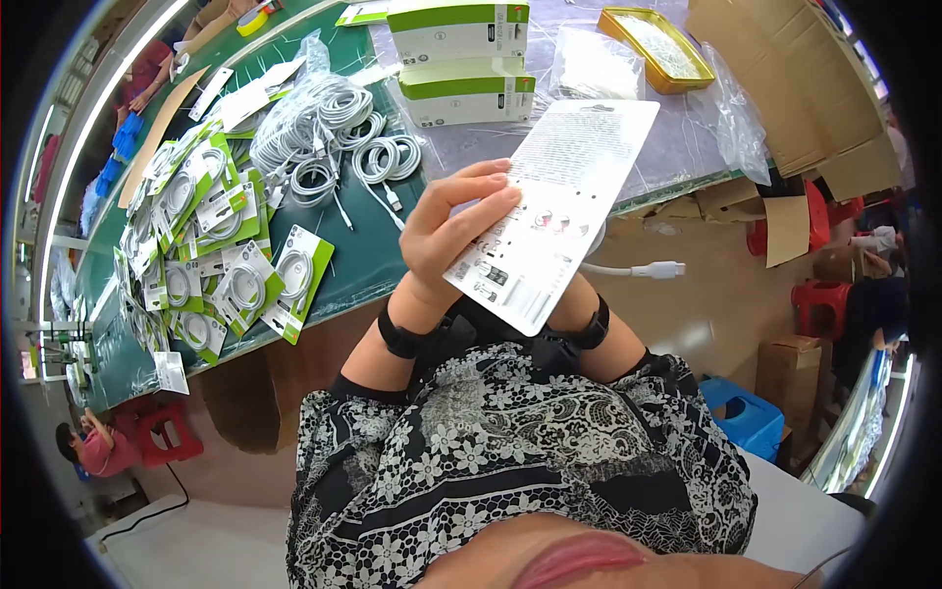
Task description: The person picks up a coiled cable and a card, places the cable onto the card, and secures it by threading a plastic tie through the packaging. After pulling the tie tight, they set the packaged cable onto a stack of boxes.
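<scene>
My left hand point(451, 228) grips a white printed cardboard backing card point(549, 211) by its left edge, fingers lying over the printed side. The card is tilted in front of my body, its top end leaning to the right. A white cable point(643, 269) pokes out past the card's right edge with its plug end showing. Behind the card, my right hand is hidden; only the right wrist point(581, 309) and forearm with a black band show. Whether that hand holds the cable cannot be seen.
On the green table point(363, 275) lie a heap of carded white cables point(211, 245) and loose coiled cables point(334, 123). Green-white boxes point(461, 93), a plastic bag point(594, 64) and a yellow tray point(657, 44) stand farther back. Cardboard point(795, 79) is at right; a blue stool point(743, 417) sits below.
</scene>
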Motion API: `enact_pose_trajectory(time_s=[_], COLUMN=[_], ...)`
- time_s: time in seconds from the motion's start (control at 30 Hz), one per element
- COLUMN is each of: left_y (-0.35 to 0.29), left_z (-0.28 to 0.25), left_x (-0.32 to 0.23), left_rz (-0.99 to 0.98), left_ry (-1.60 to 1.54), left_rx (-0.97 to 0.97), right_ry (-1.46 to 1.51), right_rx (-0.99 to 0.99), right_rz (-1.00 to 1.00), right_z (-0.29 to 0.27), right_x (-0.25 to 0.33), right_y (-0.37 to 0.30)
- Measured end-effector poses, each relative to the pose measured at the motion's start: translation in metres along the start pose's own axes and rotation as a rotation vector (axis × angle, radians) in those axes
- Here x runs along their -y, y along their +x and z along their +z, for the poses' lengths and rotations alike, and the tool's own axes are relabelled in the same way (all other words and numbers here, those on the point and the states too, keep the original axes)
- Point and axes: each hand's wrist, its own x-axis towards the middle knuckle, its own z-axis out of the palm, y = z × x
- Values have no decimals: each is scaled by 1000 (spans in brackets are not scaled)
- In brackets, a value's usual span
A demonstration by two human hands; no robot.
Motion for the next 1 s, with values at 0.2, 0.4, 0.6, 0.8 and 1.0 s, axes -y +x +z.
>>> enact_pose_trajectory(time_s=[0.2, 0.4, 0.6, 0.8, 1.0], left_y=[1, 5, 8, 13, 17], left_z=[-7, -10, -10, -11, -9], left_x=[-8, -21, -19, -22, -25], left_rz=[69, 62, 140, 169, 224], left_ry=[35, 34, 80, 92, 142], left_rx=[96, 148, 168, 213, 240], right_ry=[-18, 226, 465, 705, 947], right_rx=[218, 165, 114, 72, 31], right_rz=[307, 351, 368, 379, 379], right_z=[4, -5, -5, -19, -22], right_x=[18, 10, 0, -5, -14], right_y=[-30, -43, -44, -53, -58])
